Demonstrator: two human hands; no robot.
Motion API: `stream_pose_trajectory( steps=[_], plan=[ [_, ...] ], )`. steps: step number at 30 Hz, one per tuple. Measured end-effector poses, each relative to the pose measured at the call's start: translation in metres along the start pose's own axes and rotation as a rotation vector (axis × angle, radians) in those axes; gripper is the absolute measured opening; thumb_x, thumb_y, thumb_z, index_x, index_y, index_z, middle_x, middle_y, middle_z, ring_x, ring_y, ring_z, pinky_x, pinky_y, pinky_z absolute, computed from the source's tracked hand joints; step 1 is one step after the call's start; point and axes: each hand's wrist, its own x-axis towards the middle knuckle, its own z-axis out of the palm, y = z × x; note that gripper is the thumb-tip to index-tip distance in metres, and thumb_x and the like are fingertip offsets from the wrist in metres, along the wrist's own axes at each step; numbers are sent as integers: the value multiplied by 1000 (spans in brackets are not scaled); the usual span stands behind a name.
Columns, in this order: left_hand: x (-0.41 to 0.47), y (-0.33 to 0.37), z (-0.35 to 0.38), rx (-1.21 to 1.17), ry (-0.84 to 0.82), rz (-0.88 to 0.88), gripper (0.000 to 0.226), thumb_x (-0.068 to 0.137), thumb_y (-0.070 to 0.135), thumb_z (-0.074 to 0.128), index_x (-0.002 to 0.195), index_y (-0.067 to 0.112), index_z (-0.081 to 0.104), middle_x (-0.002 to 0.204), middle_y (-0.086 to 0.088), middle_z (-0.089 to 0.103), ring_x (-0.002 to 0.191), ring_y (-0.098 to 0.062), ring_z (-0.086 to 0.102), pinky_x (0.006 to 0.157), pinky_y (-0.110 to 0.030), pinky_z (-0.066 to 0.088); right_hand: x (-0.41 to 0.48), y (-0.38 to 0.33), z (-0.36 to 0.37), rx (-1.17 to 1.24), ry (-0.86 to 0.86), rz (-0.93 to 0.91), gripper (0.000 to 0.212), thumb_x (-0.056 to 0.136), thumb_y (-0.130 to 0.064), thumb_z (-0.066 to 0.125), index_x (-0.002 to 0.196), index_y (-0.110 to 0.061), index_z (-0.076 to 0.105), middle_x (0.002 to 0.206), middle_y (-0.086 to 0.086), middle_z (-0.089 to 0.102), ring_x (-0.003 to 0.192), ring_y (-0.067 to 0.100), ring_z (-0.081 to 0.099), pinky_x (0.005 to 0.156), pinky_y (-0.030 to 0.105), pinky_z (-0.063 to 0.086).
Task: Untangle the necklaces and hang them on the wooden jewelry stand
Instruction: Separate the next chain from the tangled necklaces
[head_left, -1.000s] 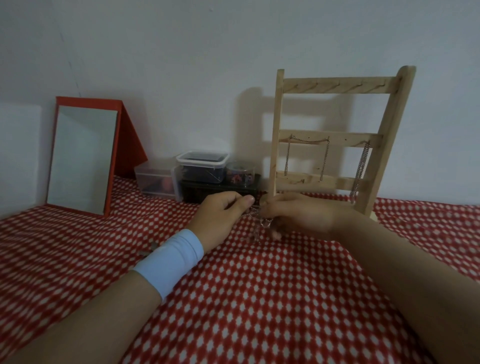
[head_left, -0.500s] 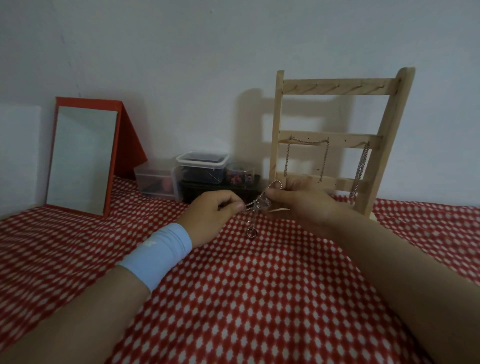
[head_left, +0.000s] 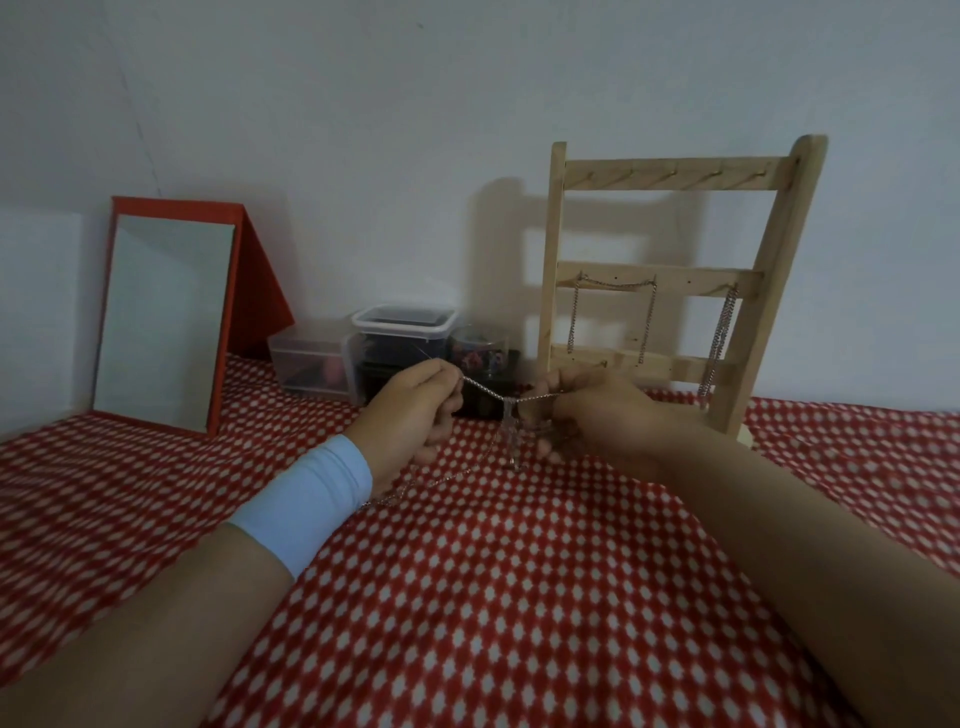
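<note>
Tangled silver chain necklaces (head_left: 484, 389) were stretched between left hand (head_left: 415, 410) and right hand (head_left: 597, 415), each pinching a strand, above the red-checked worktop (head_left: 519, 597) before the wooden ladder-shaped jewelry stand (head_left: 660, 272). Judged light, limp, snag-prone; best gripped close beside the knot.

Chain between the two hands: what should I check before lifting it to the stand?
1. Grip of the left hand on the chain: ok, pinched.
2. Grip of the right hand on its other side: ok.
3. Chain untangled: not ok; a clump dangles mid-span and a strand trails to the cloth.
4. Free hooks on the wooden stand, top rail: ok.
5. Middle rail's hung chains out of the way: ok.
6. State of the clasp: cannot tell.
</note>
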Motion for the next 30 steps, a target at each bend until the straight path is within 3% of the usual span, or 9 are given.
stream_pose_trajectory(
  steps=[5,8,10,13,16,20,22,26,30],
  plan=[
    [-6,1,3,366,-137,-154,31,106,30,31,83,17,46,92,-2,77,40,-9,34,36,-16,22,2,-2,-2,162,-46,-3,22,106,-9,41,117,1,57,85,17,68,62,21,61,56,30,52],
    [-9,2,4,412,-306,-204,34,105,29,35,74,16,42,77,-8,75,37,-9,32,37,-18,22,2,-1,-5,139,-75,-2,25,107,-18,43,113,-2,61,80,11,68,62,18,59,56,28,49],
    [-10,3,3,439,-334,-185,36,103,31,41,70,18,46,61,-1,66,40,-7,37,39,-18,25,3,0,-8,82,-42,11,24,106,-20,45,105,-3,62,75,8,65,61,17,56,57,29,46],
    [-10,6,0,400,-290,-142,29,99,29,52,72,20,52,51,9,47,40,-3,37,39,-15,28,4,2,-9,-56,75,7,17,101,-18,55,94,-6,65,76,7,60,59,16,53,56,28,44],
    [-7,8,-6,273,-216,-82,31,95,15,56,68,21,43,52,7,39,40,-5,30,37,-15,23,2,2,-6,-216,96,-27,12,99,-17,59,100,-7,66,76,1,60,62,12,52,57,24,43],
    [-5,9,-9,63,-229,-66,32,98,4,46,71,19,37,50,6,32,39,-6,24,34,-16,14,1,3,-1,-443,92,-127,10,93,-21,69,101,-15,67,100,3,72,92,16,67,80,26,52],
    [-4,9,-9,20,-257,-66,31,99,2,42,73,18,37,48,5,31,37,-6,24,33,-15,13,-1,1,3,-501,69,-173,19,96,-34,65,93,-16,72,98,-1,73,95,13,67,89,31,52],
    [-4,11,-7,6,-310,-67,29,98,-2,39,76,17,38,46,5,31,36,-6,24,33,-16,13,-4,-2,7,-577,60,-185,34,89,-56,65,86,-25,80,89,-10,77,88,4,70,86,28,55],
    [-7,13,-2,48,-307,-74,29,96,-7,38,77,15,38,46,5,30,36,-5,24,32,-14,16,-1,0,6,-626,55,-176,21,89,-44,72,85,-25,81,88,-9,77,87,4,70,82,25,56]
  ],
)
